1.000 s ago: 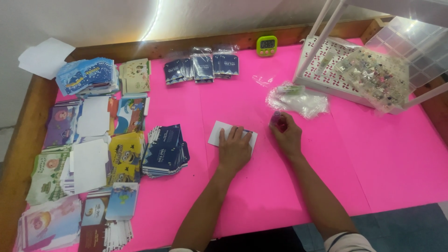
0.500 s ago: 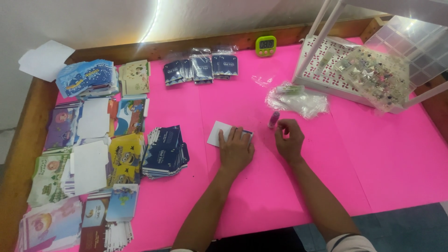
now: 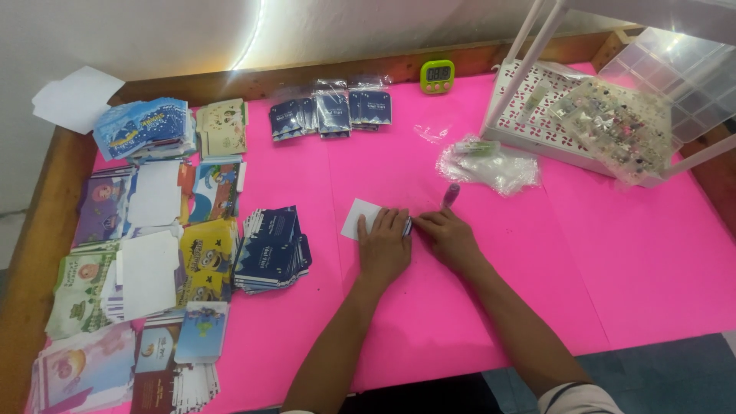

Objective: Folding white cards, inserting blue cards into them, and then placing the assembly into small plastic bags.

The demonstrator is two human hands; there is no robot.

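We worked over the wide table covered in bright pink sheet (image 3: 613, 253), which carried everything else. At its far right stood the white perforated plastic tray (image 3: 529, 115) with a clear bag of small trinkets on it, and along the left edge lay the spread stacks of colourful printed card sleeves (image 3: 153, 230). Nearer us sat the fanned pile of dark blue card packets (image 3: 270, 249), and at the far side a row of similar dark blue packets in clear wrap (image 3: 331, 113), with a small green digital timer (image 3: 437, 75) beside them. A crumpled clear plastic bag (image 3: 491, 165) lay just beyond our hands.

The thing in hand was the small flat white card (image 3: 359, 217), lying on the pink sheet at the middle of the table. Our left hand (image 3: 386, 244) lay flat on it, fingers spread and pressing down, so that only its left part showed. Our right hand (image 3: 452, 239) touched the card's right edge with fingers drawn narrow; a slim purple pen-like stick (image 3: 451, 195) stood out just past its fingertips, though we could not tell whether the hand gripped it.

We judged the card very light, thin and bendable, easily creased and apt to slide on the smooth sheet. It seemed best pinned flat by the palm and lifted at an edge or corner with the fingertips.
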